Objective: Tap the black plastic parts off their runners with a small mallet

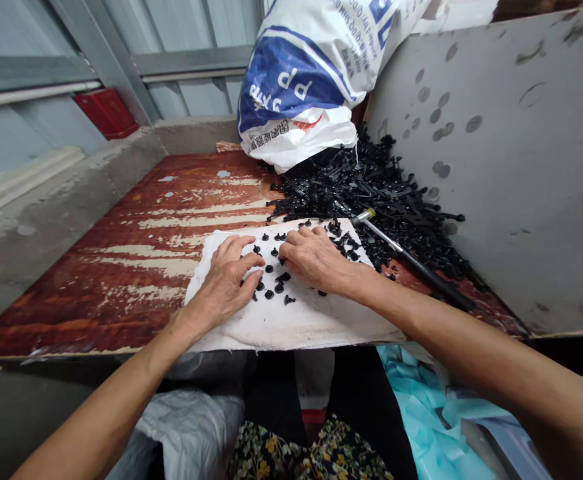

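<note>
Small round black parts (269, 294) lie scattered on a white cloth (301, 327) at the table's front edge. Over the cloth's left side rests my left hand (228, 273), fingers apart and curved around a few of the parts. My right hand (316, 257) is beside it, palm down, with its fingers bent together over the black parts; whatever is under its fingertips is hidden. More black parts sit to the right of my right hand.
A heap of black plastic pieces (361, 180) spills from a white and blue sack (301, 80) at the back. A hammer (406, 257) lies right of the cloth. A grey panel (501, 147) borders the right side, a concrete ledge (71, 213) the left.
</note>
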{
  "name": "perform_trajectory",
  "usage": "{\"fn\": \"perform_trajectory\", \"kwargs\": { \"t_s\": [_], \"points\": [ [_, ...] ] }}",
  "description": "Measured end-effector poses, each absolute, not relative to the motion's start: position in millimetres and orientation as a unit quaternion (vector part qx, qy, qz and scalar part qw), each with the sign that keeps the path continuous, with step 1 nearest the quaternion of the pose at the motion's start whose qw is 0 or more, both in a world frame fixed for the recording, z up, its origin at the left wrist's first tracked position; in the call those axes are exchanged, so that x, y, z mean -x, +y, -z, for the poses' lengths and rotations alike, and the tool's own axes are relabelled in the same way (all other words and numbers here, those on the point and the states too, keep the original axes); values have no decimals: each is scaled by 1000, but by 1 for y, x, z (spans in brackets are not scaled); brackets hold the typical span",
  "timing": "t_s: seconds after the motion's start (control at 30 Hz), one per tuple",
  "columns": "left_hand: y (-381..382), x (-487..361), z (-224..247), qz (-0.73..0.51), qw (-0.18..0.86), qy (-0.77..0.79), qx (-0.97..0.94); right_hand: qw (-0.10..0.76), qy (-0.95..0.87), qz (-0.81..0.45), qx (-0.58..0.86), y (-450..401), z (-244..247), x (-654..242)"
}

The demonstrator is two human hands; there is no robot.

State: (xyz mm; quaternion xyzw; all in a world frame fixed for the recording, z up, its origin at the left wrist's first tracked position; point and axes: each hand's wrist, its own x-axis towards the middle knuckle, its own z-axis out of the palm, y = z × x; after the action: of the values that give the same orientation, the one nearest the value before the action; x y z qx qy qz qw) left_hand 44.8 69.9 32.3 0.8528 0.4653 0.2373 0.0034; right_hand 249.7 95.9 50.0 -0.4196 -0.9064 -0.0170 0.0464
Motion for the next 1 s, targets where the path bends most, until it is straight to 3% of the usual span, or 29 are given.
{"fn": "perform_trajectory", "kwargs": {
  "t_s": [0.33, 0.63, 1.0],
  "points": [
    [75, -70, -29, -192, 29, 447, -873, -34, -930, 66, 360, 50, -64, -262],
    [76, -67, -32, -227, 7, 483, -845, 55, -904, 16, 424, 68, -55, -254],
    [53, -51, -30, -258, -11, 474, -842, 83, -884, 3, 461, 98, -45, -278]
  ]
}}
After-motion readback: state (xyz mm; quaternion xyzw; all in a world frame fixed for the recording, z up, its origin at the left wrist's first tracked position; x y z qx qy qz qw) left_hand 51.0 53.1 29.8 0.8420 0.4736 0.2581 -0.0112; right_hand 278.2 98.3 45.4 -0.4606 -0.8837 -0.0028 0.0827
